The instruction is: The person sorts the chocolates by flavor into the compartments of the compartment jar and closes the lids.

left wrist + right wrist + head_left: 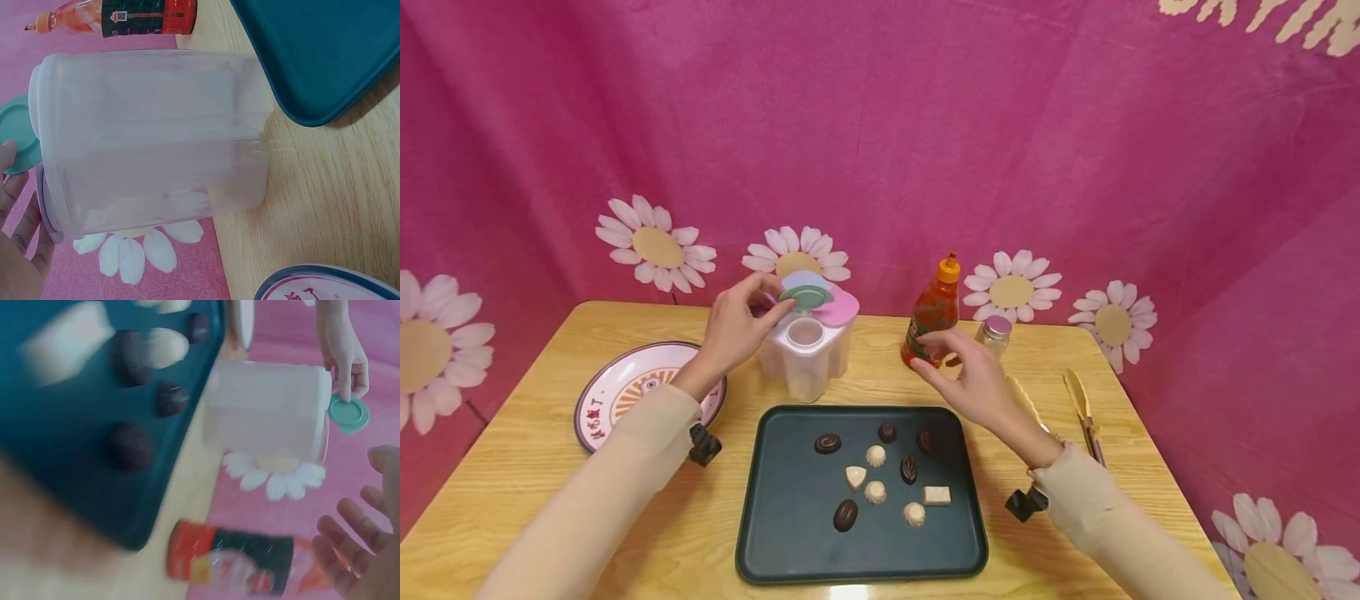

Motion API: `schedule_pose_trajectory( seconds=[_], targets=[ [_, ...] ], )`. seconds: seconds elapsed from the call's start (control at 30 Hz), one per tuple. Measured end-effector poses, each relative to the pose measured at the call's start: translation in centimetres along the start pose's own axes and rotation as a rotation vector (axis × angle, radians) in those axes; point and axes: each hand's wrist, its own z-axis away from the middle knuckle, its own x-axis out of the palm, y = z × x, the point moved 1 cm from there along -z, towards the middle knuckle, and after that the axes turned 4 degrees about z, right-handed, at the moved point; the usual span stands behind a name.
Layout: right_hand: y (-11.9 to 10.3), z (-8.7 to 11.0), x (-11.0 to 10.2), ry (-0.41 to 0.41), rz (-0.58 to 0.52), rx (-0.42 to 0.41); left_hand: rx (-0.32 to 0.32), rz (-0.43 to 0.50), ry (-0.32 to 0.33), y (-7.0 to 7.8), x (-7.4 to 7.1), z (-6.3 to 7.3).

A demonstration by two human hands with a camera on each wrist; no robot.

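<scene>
My left hand (736, 323) pinches a round green flip lid (808, 297) by its edge, between thumb and fingers. The lid stands raised over a translucent plastic container (818, 372) with several coloured lids; beneath it shows a round opening (806, 332). In the left wrist view the container's side wall (156, 137) looks see-through with nothing visible inside. My right hand (973, 383) hovers past the tray's far right corner, fingers apart and loosely bent, holding nothing. It overlaps the lower part of a red sauce bottle (937, 308) with an orange cap in the head view.
A dark green tray (782, 533) in front bears several dark and white chocolates, such as a white bar (936, 496). A plate (597, 387) lies left, partly behind my left arm. A small jar (995, 330) and tongs (1081, 404) are at right. A pink flowered cloth (880, 150) hangs behind.
</scene>
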Motion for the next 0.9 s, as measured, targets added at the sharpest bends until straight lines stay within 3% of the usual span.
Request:
schedule_pose_trajectory(
  seconds=[0.43,0.77,0.9],
  targets=[
    [5.3,9.4,-5.5,0.055,0.349,0.163,0.001,-0.004,0.001,-0.4,0.1,-0.2],
    [9.5,14.2,-8.2,0.035,0.516,0.335,0.005,0.01,0.001,-0.4,0.1,-0.3],
    [11.1,15.9,-8.8,-0.001,0.564,0.445,0.001,0.001,-0.001,-0.4,0.1,-0.3]
  ],
)
